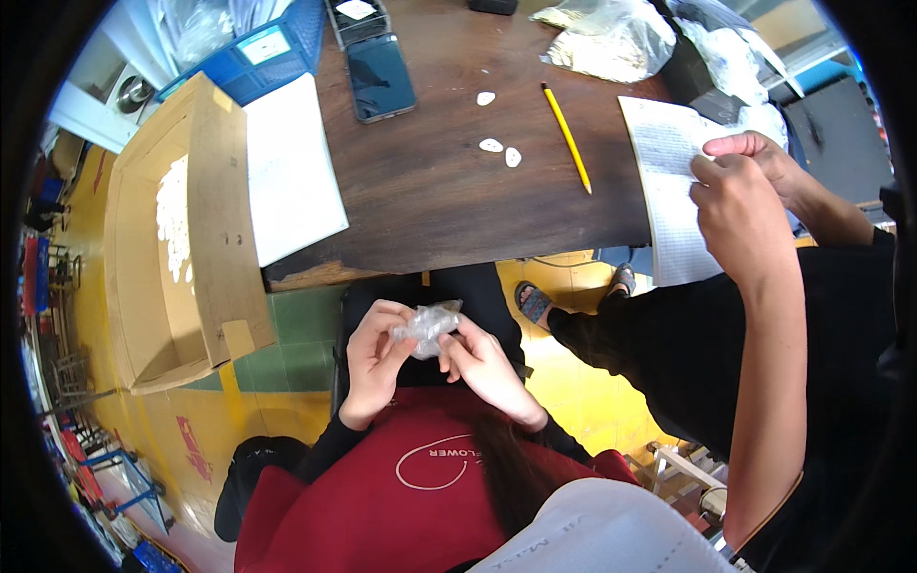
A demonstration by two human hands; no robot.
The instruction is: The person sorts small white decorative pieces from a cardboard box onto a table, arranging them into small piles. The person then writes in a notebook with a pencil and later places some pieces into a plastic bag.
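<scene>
Over my lap, just off the table's near edge, both hands grip a small crumpled clear plastic bag (429,329). My left hand (374,351) pinches its left side between thumb and fingers. On the opposite side, the thumb and fingers of my right hand (479,361) close on the plastic. Whatever the bag may contain is too unclear to make out. Beyond my hands, three small white oval pieces (491,145) lie on the dark wooden table (430,210).
A cardboard box (224,191) holding many white pieces stands left, beside white paper (291,172) and a blue crate (277,48). A phone (380,76), a yellow pencil (568,138) and bagged pieces (611,43) lie on the table. At right, a co-worker's hands (745,201) are over an open notebook (664,181).
</scene>
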